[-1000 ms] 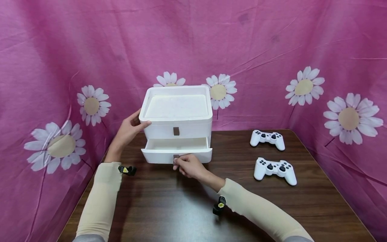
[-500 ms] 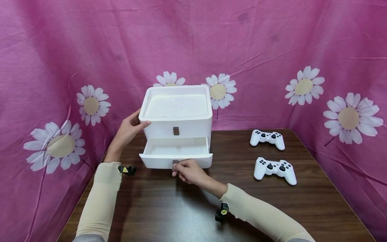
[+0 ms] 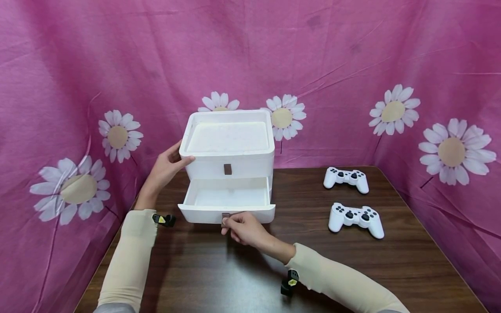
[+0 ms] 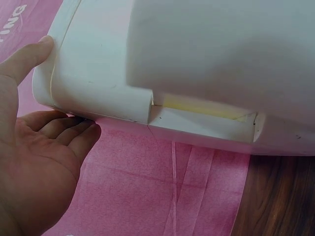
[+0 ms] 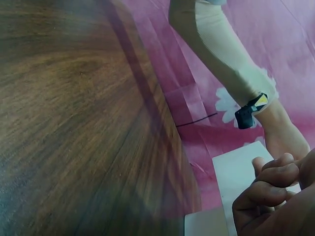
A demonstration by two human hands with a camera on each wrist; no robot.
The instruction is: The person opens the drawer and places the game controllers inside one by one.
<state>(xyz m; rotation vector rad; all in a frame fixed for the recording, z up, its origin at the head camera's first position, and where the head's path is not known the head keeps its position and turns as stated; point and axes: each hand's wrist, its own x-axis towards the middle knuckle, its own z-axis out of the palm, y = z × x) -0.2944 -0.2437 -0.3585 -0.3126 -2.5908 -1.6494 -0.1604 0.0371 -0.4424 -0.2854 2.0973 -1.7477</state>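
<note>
A white two-drawer storage box (image 3: 250,166) with a shallow tray top stands at the back of the table. Its lower drawer (image 3: 199,214) is pulled out, and the visible inside is bare. My right hand (image 3: 246,229) pinches the brown pull tab (image 3: 225,215) on that drawer's front. At the box's upper left corner is my left hand (image 3: 162,171), thumb on the front face and fingers along the side. In the left wrist view, the left hand (image 4: 47,162) has extended fingers touching the box (image 4: 93,64). The right wrist view shows my curled right fingers (image 5: 268,191), the tab being hidden.
Two white game controllers, one farther back (image 3: 346,180) and one nearer (image 3: 356,219), lie on the right of the brown wooden table (image 3: 195,274). A pink curtain (image 3: 332,52) with daisies hangs behind and at both sides.
The lower drawer has slid farther out toward me, with my right hand drawing its tab. My left hand keeps its place on the box, and the controllers stay put.
</note>
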